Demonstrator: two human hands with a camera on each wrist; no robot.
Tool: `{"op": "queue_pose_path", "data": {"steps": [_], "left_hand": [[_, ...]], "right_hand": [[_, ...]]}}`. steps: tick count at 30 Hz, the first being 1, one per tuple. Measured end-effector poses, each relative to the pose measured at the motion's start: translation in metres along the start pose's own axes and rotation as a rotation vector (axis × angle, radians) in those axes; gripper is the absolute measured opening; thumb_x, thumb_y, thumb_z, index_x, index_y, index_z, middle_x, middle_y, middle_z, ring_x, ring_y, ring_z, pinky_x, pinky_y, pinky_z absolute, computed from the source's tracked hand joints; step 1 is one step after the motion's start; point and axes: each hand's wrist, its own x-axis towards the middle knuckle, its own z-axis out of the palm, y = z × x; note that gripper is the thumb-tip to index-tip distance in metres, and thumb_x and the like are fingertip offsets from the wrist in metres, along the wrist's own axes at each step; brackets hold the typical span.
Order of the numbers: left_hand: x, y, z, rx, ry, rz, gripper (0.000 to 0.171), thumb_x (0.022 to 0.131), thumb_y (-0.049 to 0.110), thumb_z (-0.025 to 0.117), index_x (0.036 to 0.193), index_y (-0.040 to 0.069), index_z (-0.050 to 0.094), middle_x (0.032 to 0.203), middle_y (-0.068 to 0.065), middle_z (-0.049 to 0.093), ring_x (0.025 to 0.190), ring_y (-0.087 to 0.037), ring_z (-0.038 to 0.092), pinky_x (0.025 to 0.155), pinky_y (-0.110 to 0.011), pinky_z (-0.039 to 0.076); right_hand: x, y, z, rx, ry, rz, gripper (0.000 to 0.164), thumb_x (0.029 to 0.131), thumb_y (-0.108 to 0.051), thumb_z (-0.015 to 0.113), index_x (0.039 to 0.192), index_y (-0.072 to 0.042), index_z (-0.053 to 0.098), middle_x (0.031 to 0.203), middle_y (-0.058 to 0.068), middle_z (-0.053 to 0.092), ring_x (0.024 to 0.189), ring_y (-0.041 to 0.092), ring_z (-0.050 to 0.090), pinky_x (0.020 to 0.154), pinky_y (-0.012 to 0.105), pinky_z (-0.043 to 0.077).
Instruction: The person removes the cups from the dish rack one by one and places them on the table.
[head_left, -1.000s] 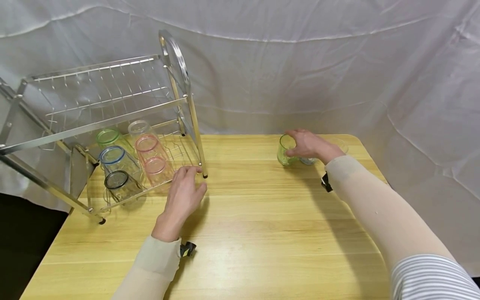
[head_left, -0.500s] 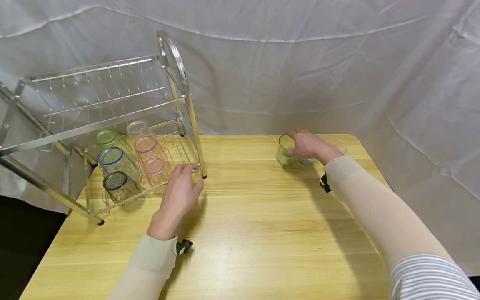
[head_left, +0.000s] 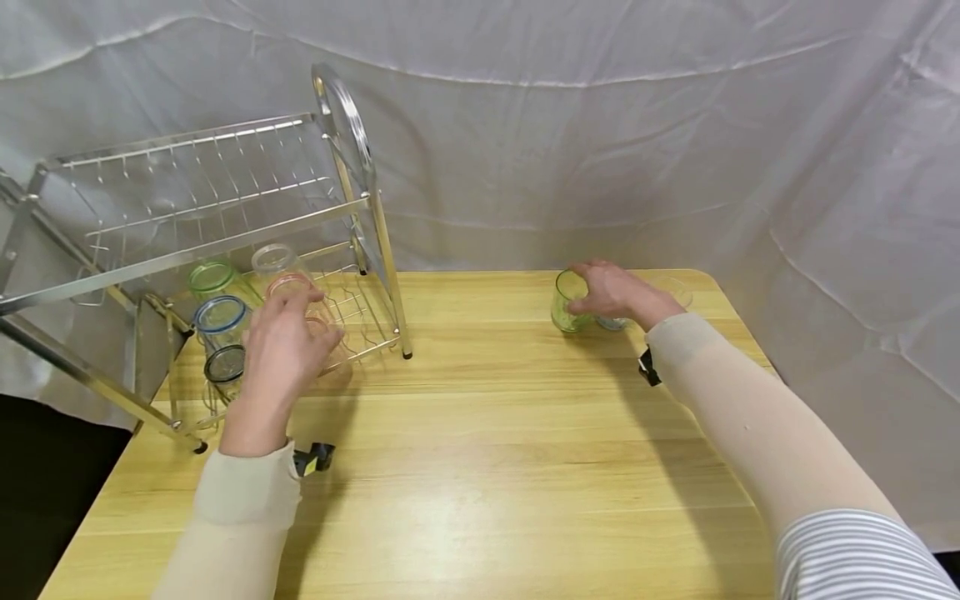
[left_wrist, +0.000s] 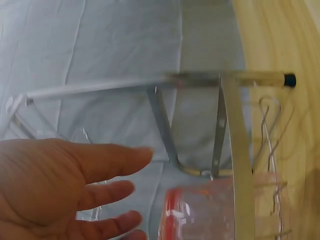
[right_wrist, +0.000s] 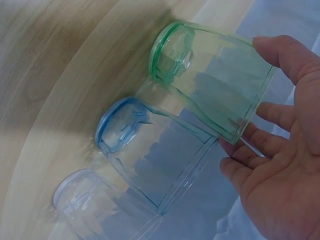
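Note:
My right hand (head_left: 613, 292) holds a green glass (right_wrist: 205, 75) by its rim at the back right of the table, thumb on one side and fingertips on the other. Beside that glass stand a blue-tinted glass (right_wrist: 155, 155) and a clear glass (right_wrist: 102, 207). My left hand (head_left: 283, 346), fingers loosely spread and holding nothing, is at the front of the metal rack (head_left: 300, 223). It overlaps the pink glasses on the lower tier in the head view. In the left wrist view a pink glass (left_wrist: 197, 215) shows beyond the fingertips.
On the lower tier, glasses with a green rim (head_left: 212, 273), a blue rim (head_left: 220, 313), a black rim (head_left: 225, 364) and a clear rim (head_left: 273, 257) stand upside down. A grey curtain (head_left: 487, 150) hangs behind the wooden table (head_left: 480, 433).
My left hand has moved left from beside the rack's right front leg to in front of the pink glasses. My right hand has stayed at the green glass.

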Motion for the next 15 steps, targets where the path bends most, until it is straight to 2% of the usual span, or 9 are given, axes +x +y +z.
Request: {"op": "queue_pose_path", "data": {"steps": [2, 6, 8, 15], "left_hand": [[0.003, -0.005, -0.003, 0.019, -0.054, -0.029, 0.063, 0.093, 0.026, 0.073, 0.149, 0.004, 0.054, 0.160, -0.029, 0.039, 0.138, -0.061, 0.034, 0.109, -0.077, 0.027], [0.006, -0.014, -0.002, 0.038, -0.146, -0.033, 0.066, 0.092, 0.028, 0.075, 0.149, 0.004, 0.052, 0.158, -0.035, 0.036, 0.136, -0.064, 0.032, 0.103, -0.076, 0.032], [0.008, -0.017, -0.001, 0.043, -0.178, -0.030, 0.068, 0.091, 0.029, 0.076, 0.148, 0.003, 0.051, 0.158, -0.037, 0.035, 0.134, -0.066, 0.033, 0.101, -0.076, 0.035], [0.011, -0.018, -0.001, 0.080, -0.264, -0.096, 0.073, 0.092, 0.033, 0.074, 0.153, 0.004, 0.046, 0.159, -0.042, 0.029, 0.132, -0.072, 0.034, 0.098, -0.081, 0.039]], "right_hand": [[0.000, 0.000, 0.000, 0.004, -0.003, 0.004, 0.086, 0.099, -0.037, 0.070, 0.166, -0.005, 0.027, 0.170, 0.029, 0.024, 0.158, 0.051, 0.017, 0.127, 0.068, 0.018], [0.000, 0.000, 0.001, 0.006, -0.009, 0.010, 0.086, 0.099, -0.038, 0.070, 0.166, -0.005, 0.026, 0.171, 0.029, 0.023, 0.158, 0.051, 0.016, 0.127, 0.068, 0.018], [0.001, 0.001, 0.001, 0.009, -0.010, 0.013, 0.086, 0.099, -0.038, 0.070, 0.166, -0.006, 0.026, 0.171, 0.028, 0.022, 0.159, 0.051, 0.016, 0.127, 0.067, 0.018], [0.000, 0.000, 0.001, 0.004, -0.003, 0.006, 0.086, 0.099, -0.038, 0.070, 0.166, -0.005, 0.028, 0.171, 0.027, 0.023, 0.158, 0.051, 0.016, 0.127, 0.067, 0.018]]}}
